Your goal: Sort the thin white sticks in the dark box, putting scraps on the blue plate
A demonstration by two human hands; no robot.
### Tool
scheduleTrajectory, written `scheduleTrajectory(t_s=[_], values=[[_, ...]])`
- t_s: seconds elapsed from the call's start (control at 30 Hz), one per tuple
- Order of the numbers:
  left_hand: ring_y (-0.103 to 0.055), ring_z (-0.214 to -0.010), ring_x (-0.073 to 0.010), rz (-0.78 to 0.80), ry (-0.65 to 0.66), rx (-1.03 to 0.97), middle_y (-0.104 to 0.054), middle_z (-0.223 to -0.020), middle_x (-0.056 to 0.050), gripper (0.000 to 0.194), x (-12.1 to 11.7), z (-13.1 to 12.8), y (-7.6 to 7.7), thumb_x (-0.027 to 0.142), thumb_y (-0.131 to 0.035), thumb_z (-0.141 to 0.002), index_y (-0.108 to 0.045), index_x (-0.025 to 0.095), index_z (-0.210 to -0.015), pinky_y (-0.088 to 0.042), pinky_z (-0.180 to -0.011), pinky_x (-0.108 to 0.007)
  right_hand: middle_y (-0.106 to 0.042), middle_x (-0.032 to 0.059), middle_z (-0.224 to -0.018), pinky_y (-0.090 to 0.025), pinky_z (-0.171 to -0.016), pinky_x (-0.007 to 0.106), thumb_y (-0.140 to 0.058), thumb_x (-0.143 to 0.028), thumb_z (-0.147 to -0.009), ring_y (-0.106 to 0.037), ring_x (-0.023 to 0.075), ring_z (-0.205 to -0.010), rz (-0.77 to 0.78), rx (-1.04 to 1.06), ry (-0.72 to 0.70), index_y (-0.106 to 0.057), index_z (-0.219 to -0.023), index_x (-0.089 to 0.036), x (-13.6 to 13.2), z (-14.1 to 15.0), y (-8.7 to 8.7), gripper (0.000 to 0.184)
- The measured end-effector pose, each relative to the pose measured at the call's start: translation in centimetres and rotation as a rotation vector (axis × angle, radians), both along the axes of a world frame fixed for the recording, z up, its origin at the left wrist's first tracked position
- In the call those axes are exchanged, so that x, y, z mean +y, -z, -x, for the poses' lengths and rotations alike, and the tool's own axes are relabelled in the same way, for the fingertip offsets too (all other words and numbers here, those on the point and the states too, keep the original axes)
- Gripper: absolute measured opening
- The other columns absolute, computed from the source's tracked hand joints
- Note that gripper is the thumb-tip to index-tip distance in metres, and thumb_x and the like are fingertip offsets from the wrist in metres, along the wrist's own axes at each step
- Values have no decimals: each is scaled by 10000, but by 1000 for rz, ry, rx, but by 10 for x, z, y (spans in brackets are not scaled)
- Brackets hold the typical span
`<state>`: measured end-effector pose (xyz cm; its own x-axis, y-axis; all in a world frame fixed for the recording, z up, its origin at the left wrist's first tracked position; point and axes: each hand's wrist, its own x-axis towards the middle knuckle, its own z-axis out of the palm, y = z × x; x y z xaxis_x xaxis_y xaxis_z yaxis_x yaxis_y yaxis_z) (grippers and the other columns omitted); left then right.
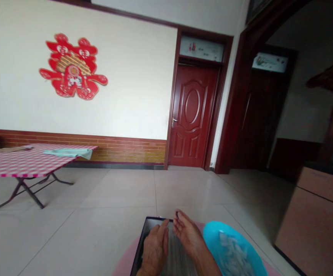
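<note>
Basically, R hand (189, 237) pinches a small dark item (177, 215) above a dark-rimmed rectangular box (138, 251) – L hand (154, 250) half-curled over it (grip unclear). Thin greyish strips (174, 253) inside; round blue plastic basin (210, 230) alongside holds pale pieces (235, 255) – qty done/left unclear.

Glossy blue plastic-looking basin (209, 232); smooth, shiny red door (193, 111); glossy pale floor tiles (120, 195).
</note>
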<state>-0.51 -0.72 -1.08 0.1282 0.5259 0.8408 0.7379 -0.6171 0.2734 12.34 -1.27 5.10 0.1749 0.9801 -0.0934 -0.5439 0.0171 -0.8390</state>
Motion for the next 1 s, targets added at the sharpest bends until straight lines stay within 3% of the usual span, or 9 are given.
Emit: scheduleTrajectory(t_s=[0.07,0.17,0.43,0.6,0.87,1.0], values=[[-685,-716,-162,-5,1,-2,-715,-816,-77,341,1,-1,0,219,-332,-950,-615,175,-1135,-564,-655,-240,-691,-8,-693,-502,-608,250,-857,-341,-480,-642,144,-646,20,190,-30,-698,-763,-228,10,9,20,343],[-682,-693,-152,-1,6,-23,-722,-825,-66,341,1,-4,-1,245,-335,-953,-621,195,-1133,-565,-650,-227,-697,-12,-709,-520,-661,249,-864,-301,-500,-646,134,-668,-19,270,-125,-694,-720,-209,14,11,40,292],[-696,-805,-178,12,28,-68,-731,-914,-89,299,0,-5,-3,213,-371,-927,-607,173,-1107,-583,-729,-285,-697,-16,-686,-508,-650,215,-862,-212,-529,-627,104,-643,21,331,-155,-707,-722,-184,8,5,37,249],[-690,-846,-180,58,67,-49,-723,-910,-88,290,-2,-4,-4,212,-373,-932,-609,171,-1096,-576,-766,-293,-718,10,-786,-502,-634,221,-871,-264,-509,-629,121,-673,-18,177,-96,-725,-776,-175,4,7,35,317],[-685,-863,-188,131,109,18,-724,-956,-86,302,-5,-4,-5,192,-395,-921,-592,182,-1150,-563,-787,-312,-722,65,-941,-506,-721,301,-759,-438,-642,-641,211,-857,-106,-262,-48,-732,-885,-190,-4,2,35,348],[-695,-847,-197,148,89,2,-728,-947,-84,284,-5,-3,-4,201,-399,-917,-595,187,-1122,-564,-767,-314,-723,56,-927,-505,-721,306,-732,-446,-642,-637,214,-835,-90,-430,3,-737,-888,-196,-3,0,35,350]])
